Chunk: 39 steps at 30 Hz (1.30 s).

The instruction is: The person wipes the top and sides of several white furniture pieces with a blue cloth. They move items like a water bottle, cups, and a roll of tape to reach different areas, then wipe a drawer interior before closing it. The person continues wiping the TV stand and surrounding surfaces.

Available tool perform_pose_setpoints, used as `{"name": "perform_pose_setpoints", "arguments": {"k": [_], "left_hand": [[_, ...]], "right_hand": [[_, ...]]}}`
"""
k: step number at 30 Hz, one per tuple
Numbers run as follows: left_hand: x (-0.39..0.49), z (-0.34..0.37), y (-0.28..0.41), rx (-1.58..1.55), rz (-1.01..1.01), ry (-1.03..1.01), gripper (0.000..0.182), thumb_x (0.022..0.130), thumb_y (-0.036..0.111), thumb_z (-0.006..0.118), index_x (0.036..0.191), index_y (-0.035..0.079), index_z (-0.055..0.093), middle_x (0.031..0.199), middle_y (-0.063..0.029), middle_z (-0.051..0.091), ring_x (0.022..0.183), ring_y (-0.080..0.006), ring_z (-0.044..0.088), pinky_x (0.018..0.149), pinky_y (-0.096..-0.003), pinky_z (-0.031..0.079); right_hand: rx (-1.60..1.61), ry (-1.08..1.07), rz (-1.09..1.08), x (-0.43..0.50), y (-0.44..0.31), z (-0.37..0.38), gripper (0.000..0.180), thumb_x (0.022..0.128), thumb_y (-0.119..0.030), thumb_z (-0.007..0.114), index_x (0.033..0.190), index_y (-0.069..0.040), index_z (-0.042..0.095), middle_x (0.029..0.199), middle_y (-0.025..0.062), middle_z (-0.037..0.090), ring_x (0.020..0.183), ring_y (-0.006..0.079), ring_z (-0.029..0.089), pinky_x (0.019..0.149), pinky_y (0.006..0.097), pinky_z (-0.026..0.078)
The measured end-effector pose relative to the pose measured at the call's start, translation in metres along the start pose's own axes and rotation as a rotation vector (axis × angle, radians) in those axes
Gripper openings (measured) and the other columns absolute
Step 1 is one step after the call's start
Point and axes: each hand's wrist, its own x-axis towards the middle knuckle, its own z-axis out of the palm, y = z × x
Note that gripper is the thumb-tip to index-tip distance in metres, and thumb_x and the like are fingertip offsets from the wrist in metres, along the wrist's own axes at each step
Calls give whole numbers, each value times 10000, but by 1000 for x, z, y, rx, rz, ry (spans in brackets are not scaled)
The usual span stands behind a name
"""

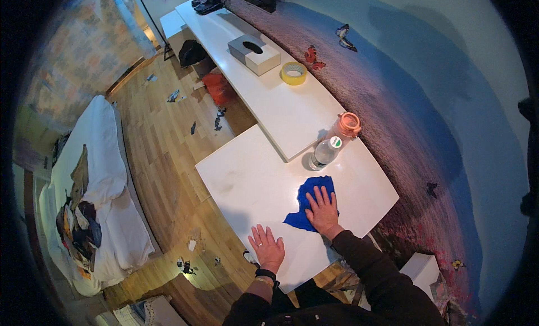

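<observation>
My right hand (323, 209) lies spread, palm down, on a blue cloth (306, 198) on the white table (236, 174). The cloth is spread unevenly, with one corner pointing left. My left hand (268, 249) rests palm down near the table's front left edge, fingers apart, with a ring on one finger and a dark band at the wrist. Beyond the cloth stands a clear plastic bottle (323, 155) with a white and green cap. Close behind it is an orange-lidded drinking bottle (347, 125).
On the raised white desk (269, 107) are a tape roll (293, 73), a tissue box (257, 58) and a dark bag (206, 5). Litter lies on the wooden floor (156, 132). Clothes are heaped on the bed (103, 157) at left. A mural wall borders the right.
</observation>
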Motion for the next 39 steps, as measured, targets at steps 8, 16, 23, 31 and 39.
{"name": "perform_pose_setpoints", "arguments": {"k": [8, 16, 23, 31, 39], "left_hand": [[0, 0, 1, 28, -7, -6, 657, 932, 398, 635, 1415, -38, 541, 1597, -286, 336, 1539, -473, 184, 1228, -660, 111], [-1, -1, 1, 30, -2, 28, 655, 930, 410, 639, 1416, -18, 543, 1598, -267, 339, 1530, -470, 202, 1222, -661, 123], [1, -4, 2, 26, -6, 10, 638, 930, 413, 637, 1397, -13, 551, 1585, -262, 356, 1527, -462, 212, 1222, -654, 128], [3, -14, 2, 10, 13, -58, 653, 956, 427, 598, 1408, -38, 530, 1586, -292, 343, 1523, -491, 196, 1220, -668, 109], [6, -33, -18, -230, 92, -99, 626, 893, 349, 677, 1402, 9, 550, 1558, -288, 369, 1479, -480, 280, 1175, -674, 181]], "right_hand": [[126, 95, -182, 68, -34, 4, 585, 912, -383, 672, 1449, -167, 585, 1591, 147, 439, 1483, 355, 371, 1206, 566, 261], [96, 2, -141, 97, -64, 19, 639, 943, -452, 617, 1517, -191, 513, 1634, 155, 376, 1521, 361, 301, 1219, 583, 212], [117, -34, -280, 34, -84, 3, 603, 931, -446, 643, 1474, -196, 567, 1615, 130, 410, 1506, 353, 327, 1206, 580, 234], [119, -87, -164, 28, -102, 8, 623, 905, -433, 674, 1482, -230, 554, 1622, 117, 399, 1520, 341, 304, 1225, 581, 204], [52, -3, -96, 89, -117, 25, 609, 913, -436, 663, 1473, -219, 558, 1609, 125, 419, 1498, 343, 350, 1218, 575, 229]]}}
